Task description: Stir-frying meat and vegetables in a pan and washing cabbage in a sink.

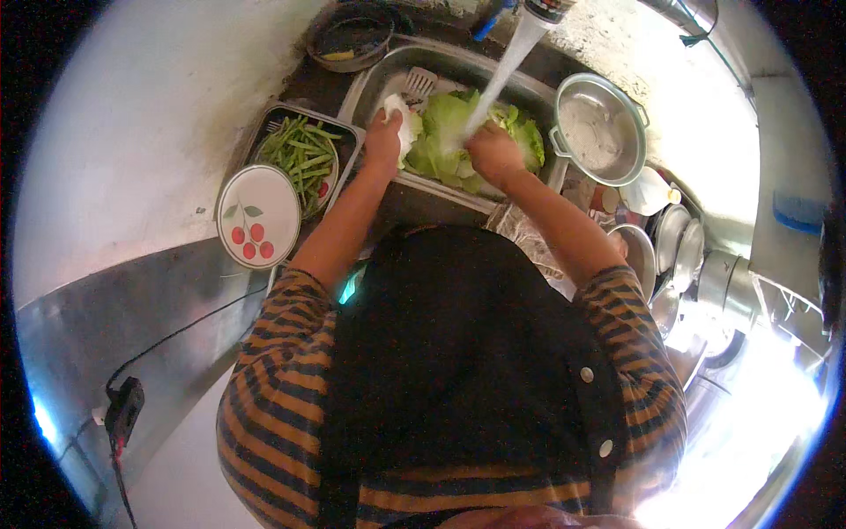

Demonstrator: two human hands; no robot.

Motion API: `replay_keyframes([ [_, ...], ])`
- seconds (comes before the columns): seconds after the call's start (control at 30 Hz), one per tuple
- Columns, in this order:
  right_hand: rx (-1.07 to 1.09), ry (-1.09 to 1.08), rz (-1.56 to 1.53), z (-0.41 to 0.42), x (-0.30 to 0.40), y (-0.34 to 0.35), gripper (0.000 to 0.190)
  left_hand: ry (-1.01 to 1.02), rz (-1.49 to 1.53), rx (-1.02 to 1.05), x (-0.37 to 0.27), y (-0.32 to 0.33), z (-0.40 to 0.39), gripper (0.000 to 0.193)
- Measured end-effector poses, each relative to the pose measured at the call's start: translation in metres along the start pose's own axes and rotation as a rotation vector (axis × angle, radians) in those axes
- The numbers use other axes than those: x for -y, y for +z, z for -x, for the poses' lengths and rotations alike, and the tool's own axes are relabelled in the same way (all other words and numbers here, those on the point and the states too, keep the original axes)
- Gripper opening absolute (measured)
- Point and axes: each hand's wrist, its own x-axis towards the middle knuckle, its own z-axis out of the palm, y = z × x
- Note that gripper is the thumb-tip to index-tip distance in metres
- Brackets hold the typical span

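Green lettuce leaves lie in a metal sink, under a stream of water from the faucet. My left hand grips a pale lettuce piece at the sink's left side. On the right, my right hand is closed at the lettuce beside the falling water; its fingertips are hidden, so whether it grips a leaf is unclear. A slotted turner rests in the back left of the sink.
Left of the sink, a tray holds cut green beans, with a cherry-patterned plate at its near edge. A dark pan stands behind. A two-handled metal pot sits at the sink's right, near a plastic jug and several metal pots.
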Motion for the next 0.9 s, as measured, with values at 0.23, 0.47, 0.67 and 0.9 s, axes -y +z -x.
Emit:
replay_keyframes([
  [0.23, -0.206, 0.138, -0.270, -0.006, -0.001, -0.057, 0.021, 0.073, 0.125, 0.287, 0.031, 0.026, -0.013, 0.048],
  [0.47, -0.197, 0.347, -0.499, -0.041, -0.017, -0.072, 0.032, -0.340, 0.515, 0.313, 0.046, 0.066, 0.015, 0.040],
  [0.67, -0.112, 0.238, -1.080, -0.017, -0.024, -0.033, 0.031, -0.025, 0.005, 0.352, 0.037, 0.068, 0.032, 0.044],
  [0.9, -0.192, -0.049, 0.060, 0.028, -0.011, 0.042, 0.052, -0.132, 0.022, 0.038, 0.051, 0.041, -0.001, 0.057],
])
